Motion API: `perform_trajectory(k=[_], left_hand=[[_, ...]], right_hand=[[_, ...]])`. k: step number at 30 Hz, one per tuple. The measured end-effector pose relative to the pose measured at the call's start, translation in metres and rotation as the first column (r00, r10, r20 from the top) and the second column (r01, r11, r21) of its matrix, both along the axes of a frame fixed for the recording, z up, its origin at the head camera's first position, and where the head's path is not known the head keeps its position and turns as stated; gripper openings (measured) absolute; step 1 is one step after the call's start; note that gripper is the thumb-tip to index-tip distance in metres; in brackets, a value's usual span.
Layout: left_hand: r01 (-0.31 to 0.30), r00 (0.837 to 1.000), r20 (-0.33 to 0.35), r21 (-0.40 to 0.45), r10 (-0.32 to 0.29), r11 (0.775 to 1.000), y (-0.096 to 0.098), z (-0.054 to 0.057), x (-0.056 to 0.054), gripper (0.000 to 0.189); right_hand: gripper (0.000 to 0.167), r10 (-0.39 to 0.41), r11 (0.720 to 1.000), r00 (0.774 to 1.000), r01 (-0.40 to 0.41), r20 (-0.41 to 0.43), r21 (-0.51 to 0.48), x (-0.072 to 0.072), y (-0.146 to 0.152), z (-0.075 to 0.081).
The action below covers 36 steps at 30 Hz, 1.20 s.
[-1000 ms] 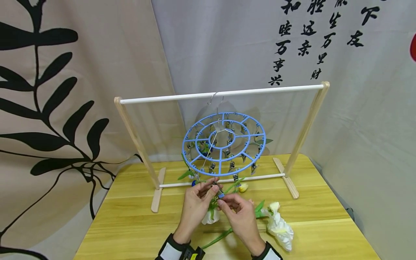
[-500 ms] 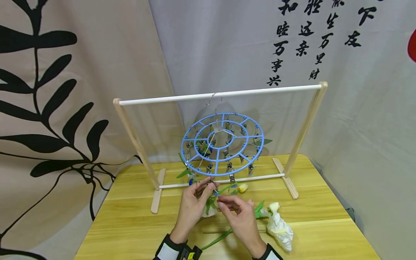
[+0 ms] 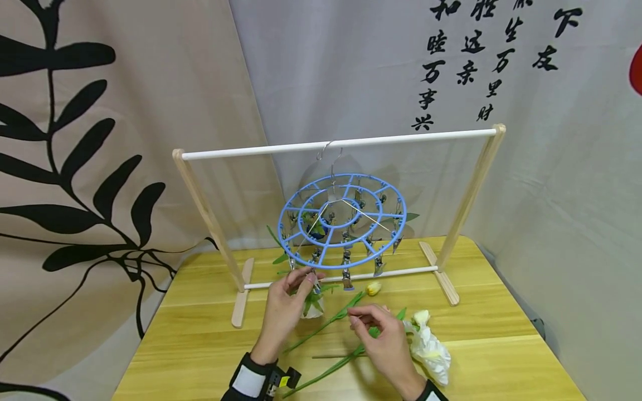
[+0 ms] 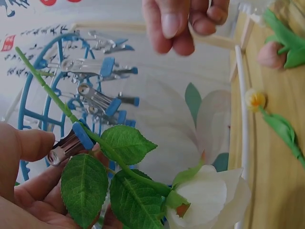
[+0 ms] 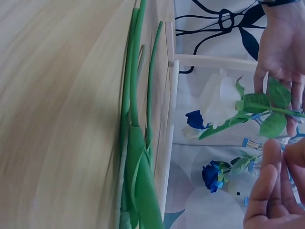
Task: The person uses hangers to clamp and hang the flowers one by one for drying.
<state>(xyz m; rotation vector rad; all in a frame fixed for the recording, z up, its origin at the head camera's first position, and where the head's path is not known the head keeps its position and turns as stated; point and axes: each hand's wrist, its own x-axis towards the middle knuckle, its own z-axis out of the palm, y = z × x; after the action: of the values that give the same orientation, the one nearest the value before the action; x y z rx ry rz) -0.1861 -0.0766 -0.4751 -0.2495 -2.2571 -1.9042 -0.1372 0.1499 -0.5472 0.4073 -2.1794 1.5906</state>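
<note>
My left hand is below the front left of a round blue clip hanger. Its thumb and fingers pinch a metal clip with blue tips. That clip grips the green stem of a white artificial rose, whose bloom hangs downward below the leaves. To the right, over the table, my right hand is apart from the rose. Its fingers are loosely bent, with nothing visible between them. In the right wrist view, a blue rose and another white-and-blue bloom also hang there.
The hanger hangs from a white rod on a wooden frame. On the wooden table lie a yellow tulip, long green stems and a white flower in crumpled wrapping. Several clips dangle from the ring.
My left hand has moved left with the clip and the white rose. My right hand has drawn away to the right and slightly down. The hanger has turned a little.
</note>
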Motion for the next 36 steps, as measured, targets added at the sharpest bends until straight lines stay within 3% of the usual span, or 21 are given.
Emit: perform_trajectory(k=[9, 21, 27, 36], left_hand=[[-0.035, 0.998, 0.052, -0.001, 0.035, 0.999, -0.015, 0.001, -0.012, 0.022], [-0.125, 0.991, 0.038, -0.025, 0.126, 0.992, -0.036, 0.000, -0.033, 0.031], [-0.141, 0.987, 0.068, -0.018, 0.142, 0.990, -0.045, -0.006, -0.044, 0.035], [-0.169, 0.984, 0.046, -0.027, 0.170, 0.985, -0.052, -0.006, -0.052, 0.035]], right_hand=[[0.020, 0.019, 1.000, 1.000, -0.019, -0.005, 0.008, 0.001, 0.008, -0.005], [0.025, 0.025, 0.998, 0.999, -0.027, 0.042, 0.050, 0.001, 0.008, -0.007], [0.024, 0.050, 0.998, 0.997, -0.053, 0.055, 0.045, 0.003, 0.009, -0.008], [0.028, 0.046, 0.994, 0.998, -0.051, 0.047, 0.093, 0.003, 0.009, -0.012]])
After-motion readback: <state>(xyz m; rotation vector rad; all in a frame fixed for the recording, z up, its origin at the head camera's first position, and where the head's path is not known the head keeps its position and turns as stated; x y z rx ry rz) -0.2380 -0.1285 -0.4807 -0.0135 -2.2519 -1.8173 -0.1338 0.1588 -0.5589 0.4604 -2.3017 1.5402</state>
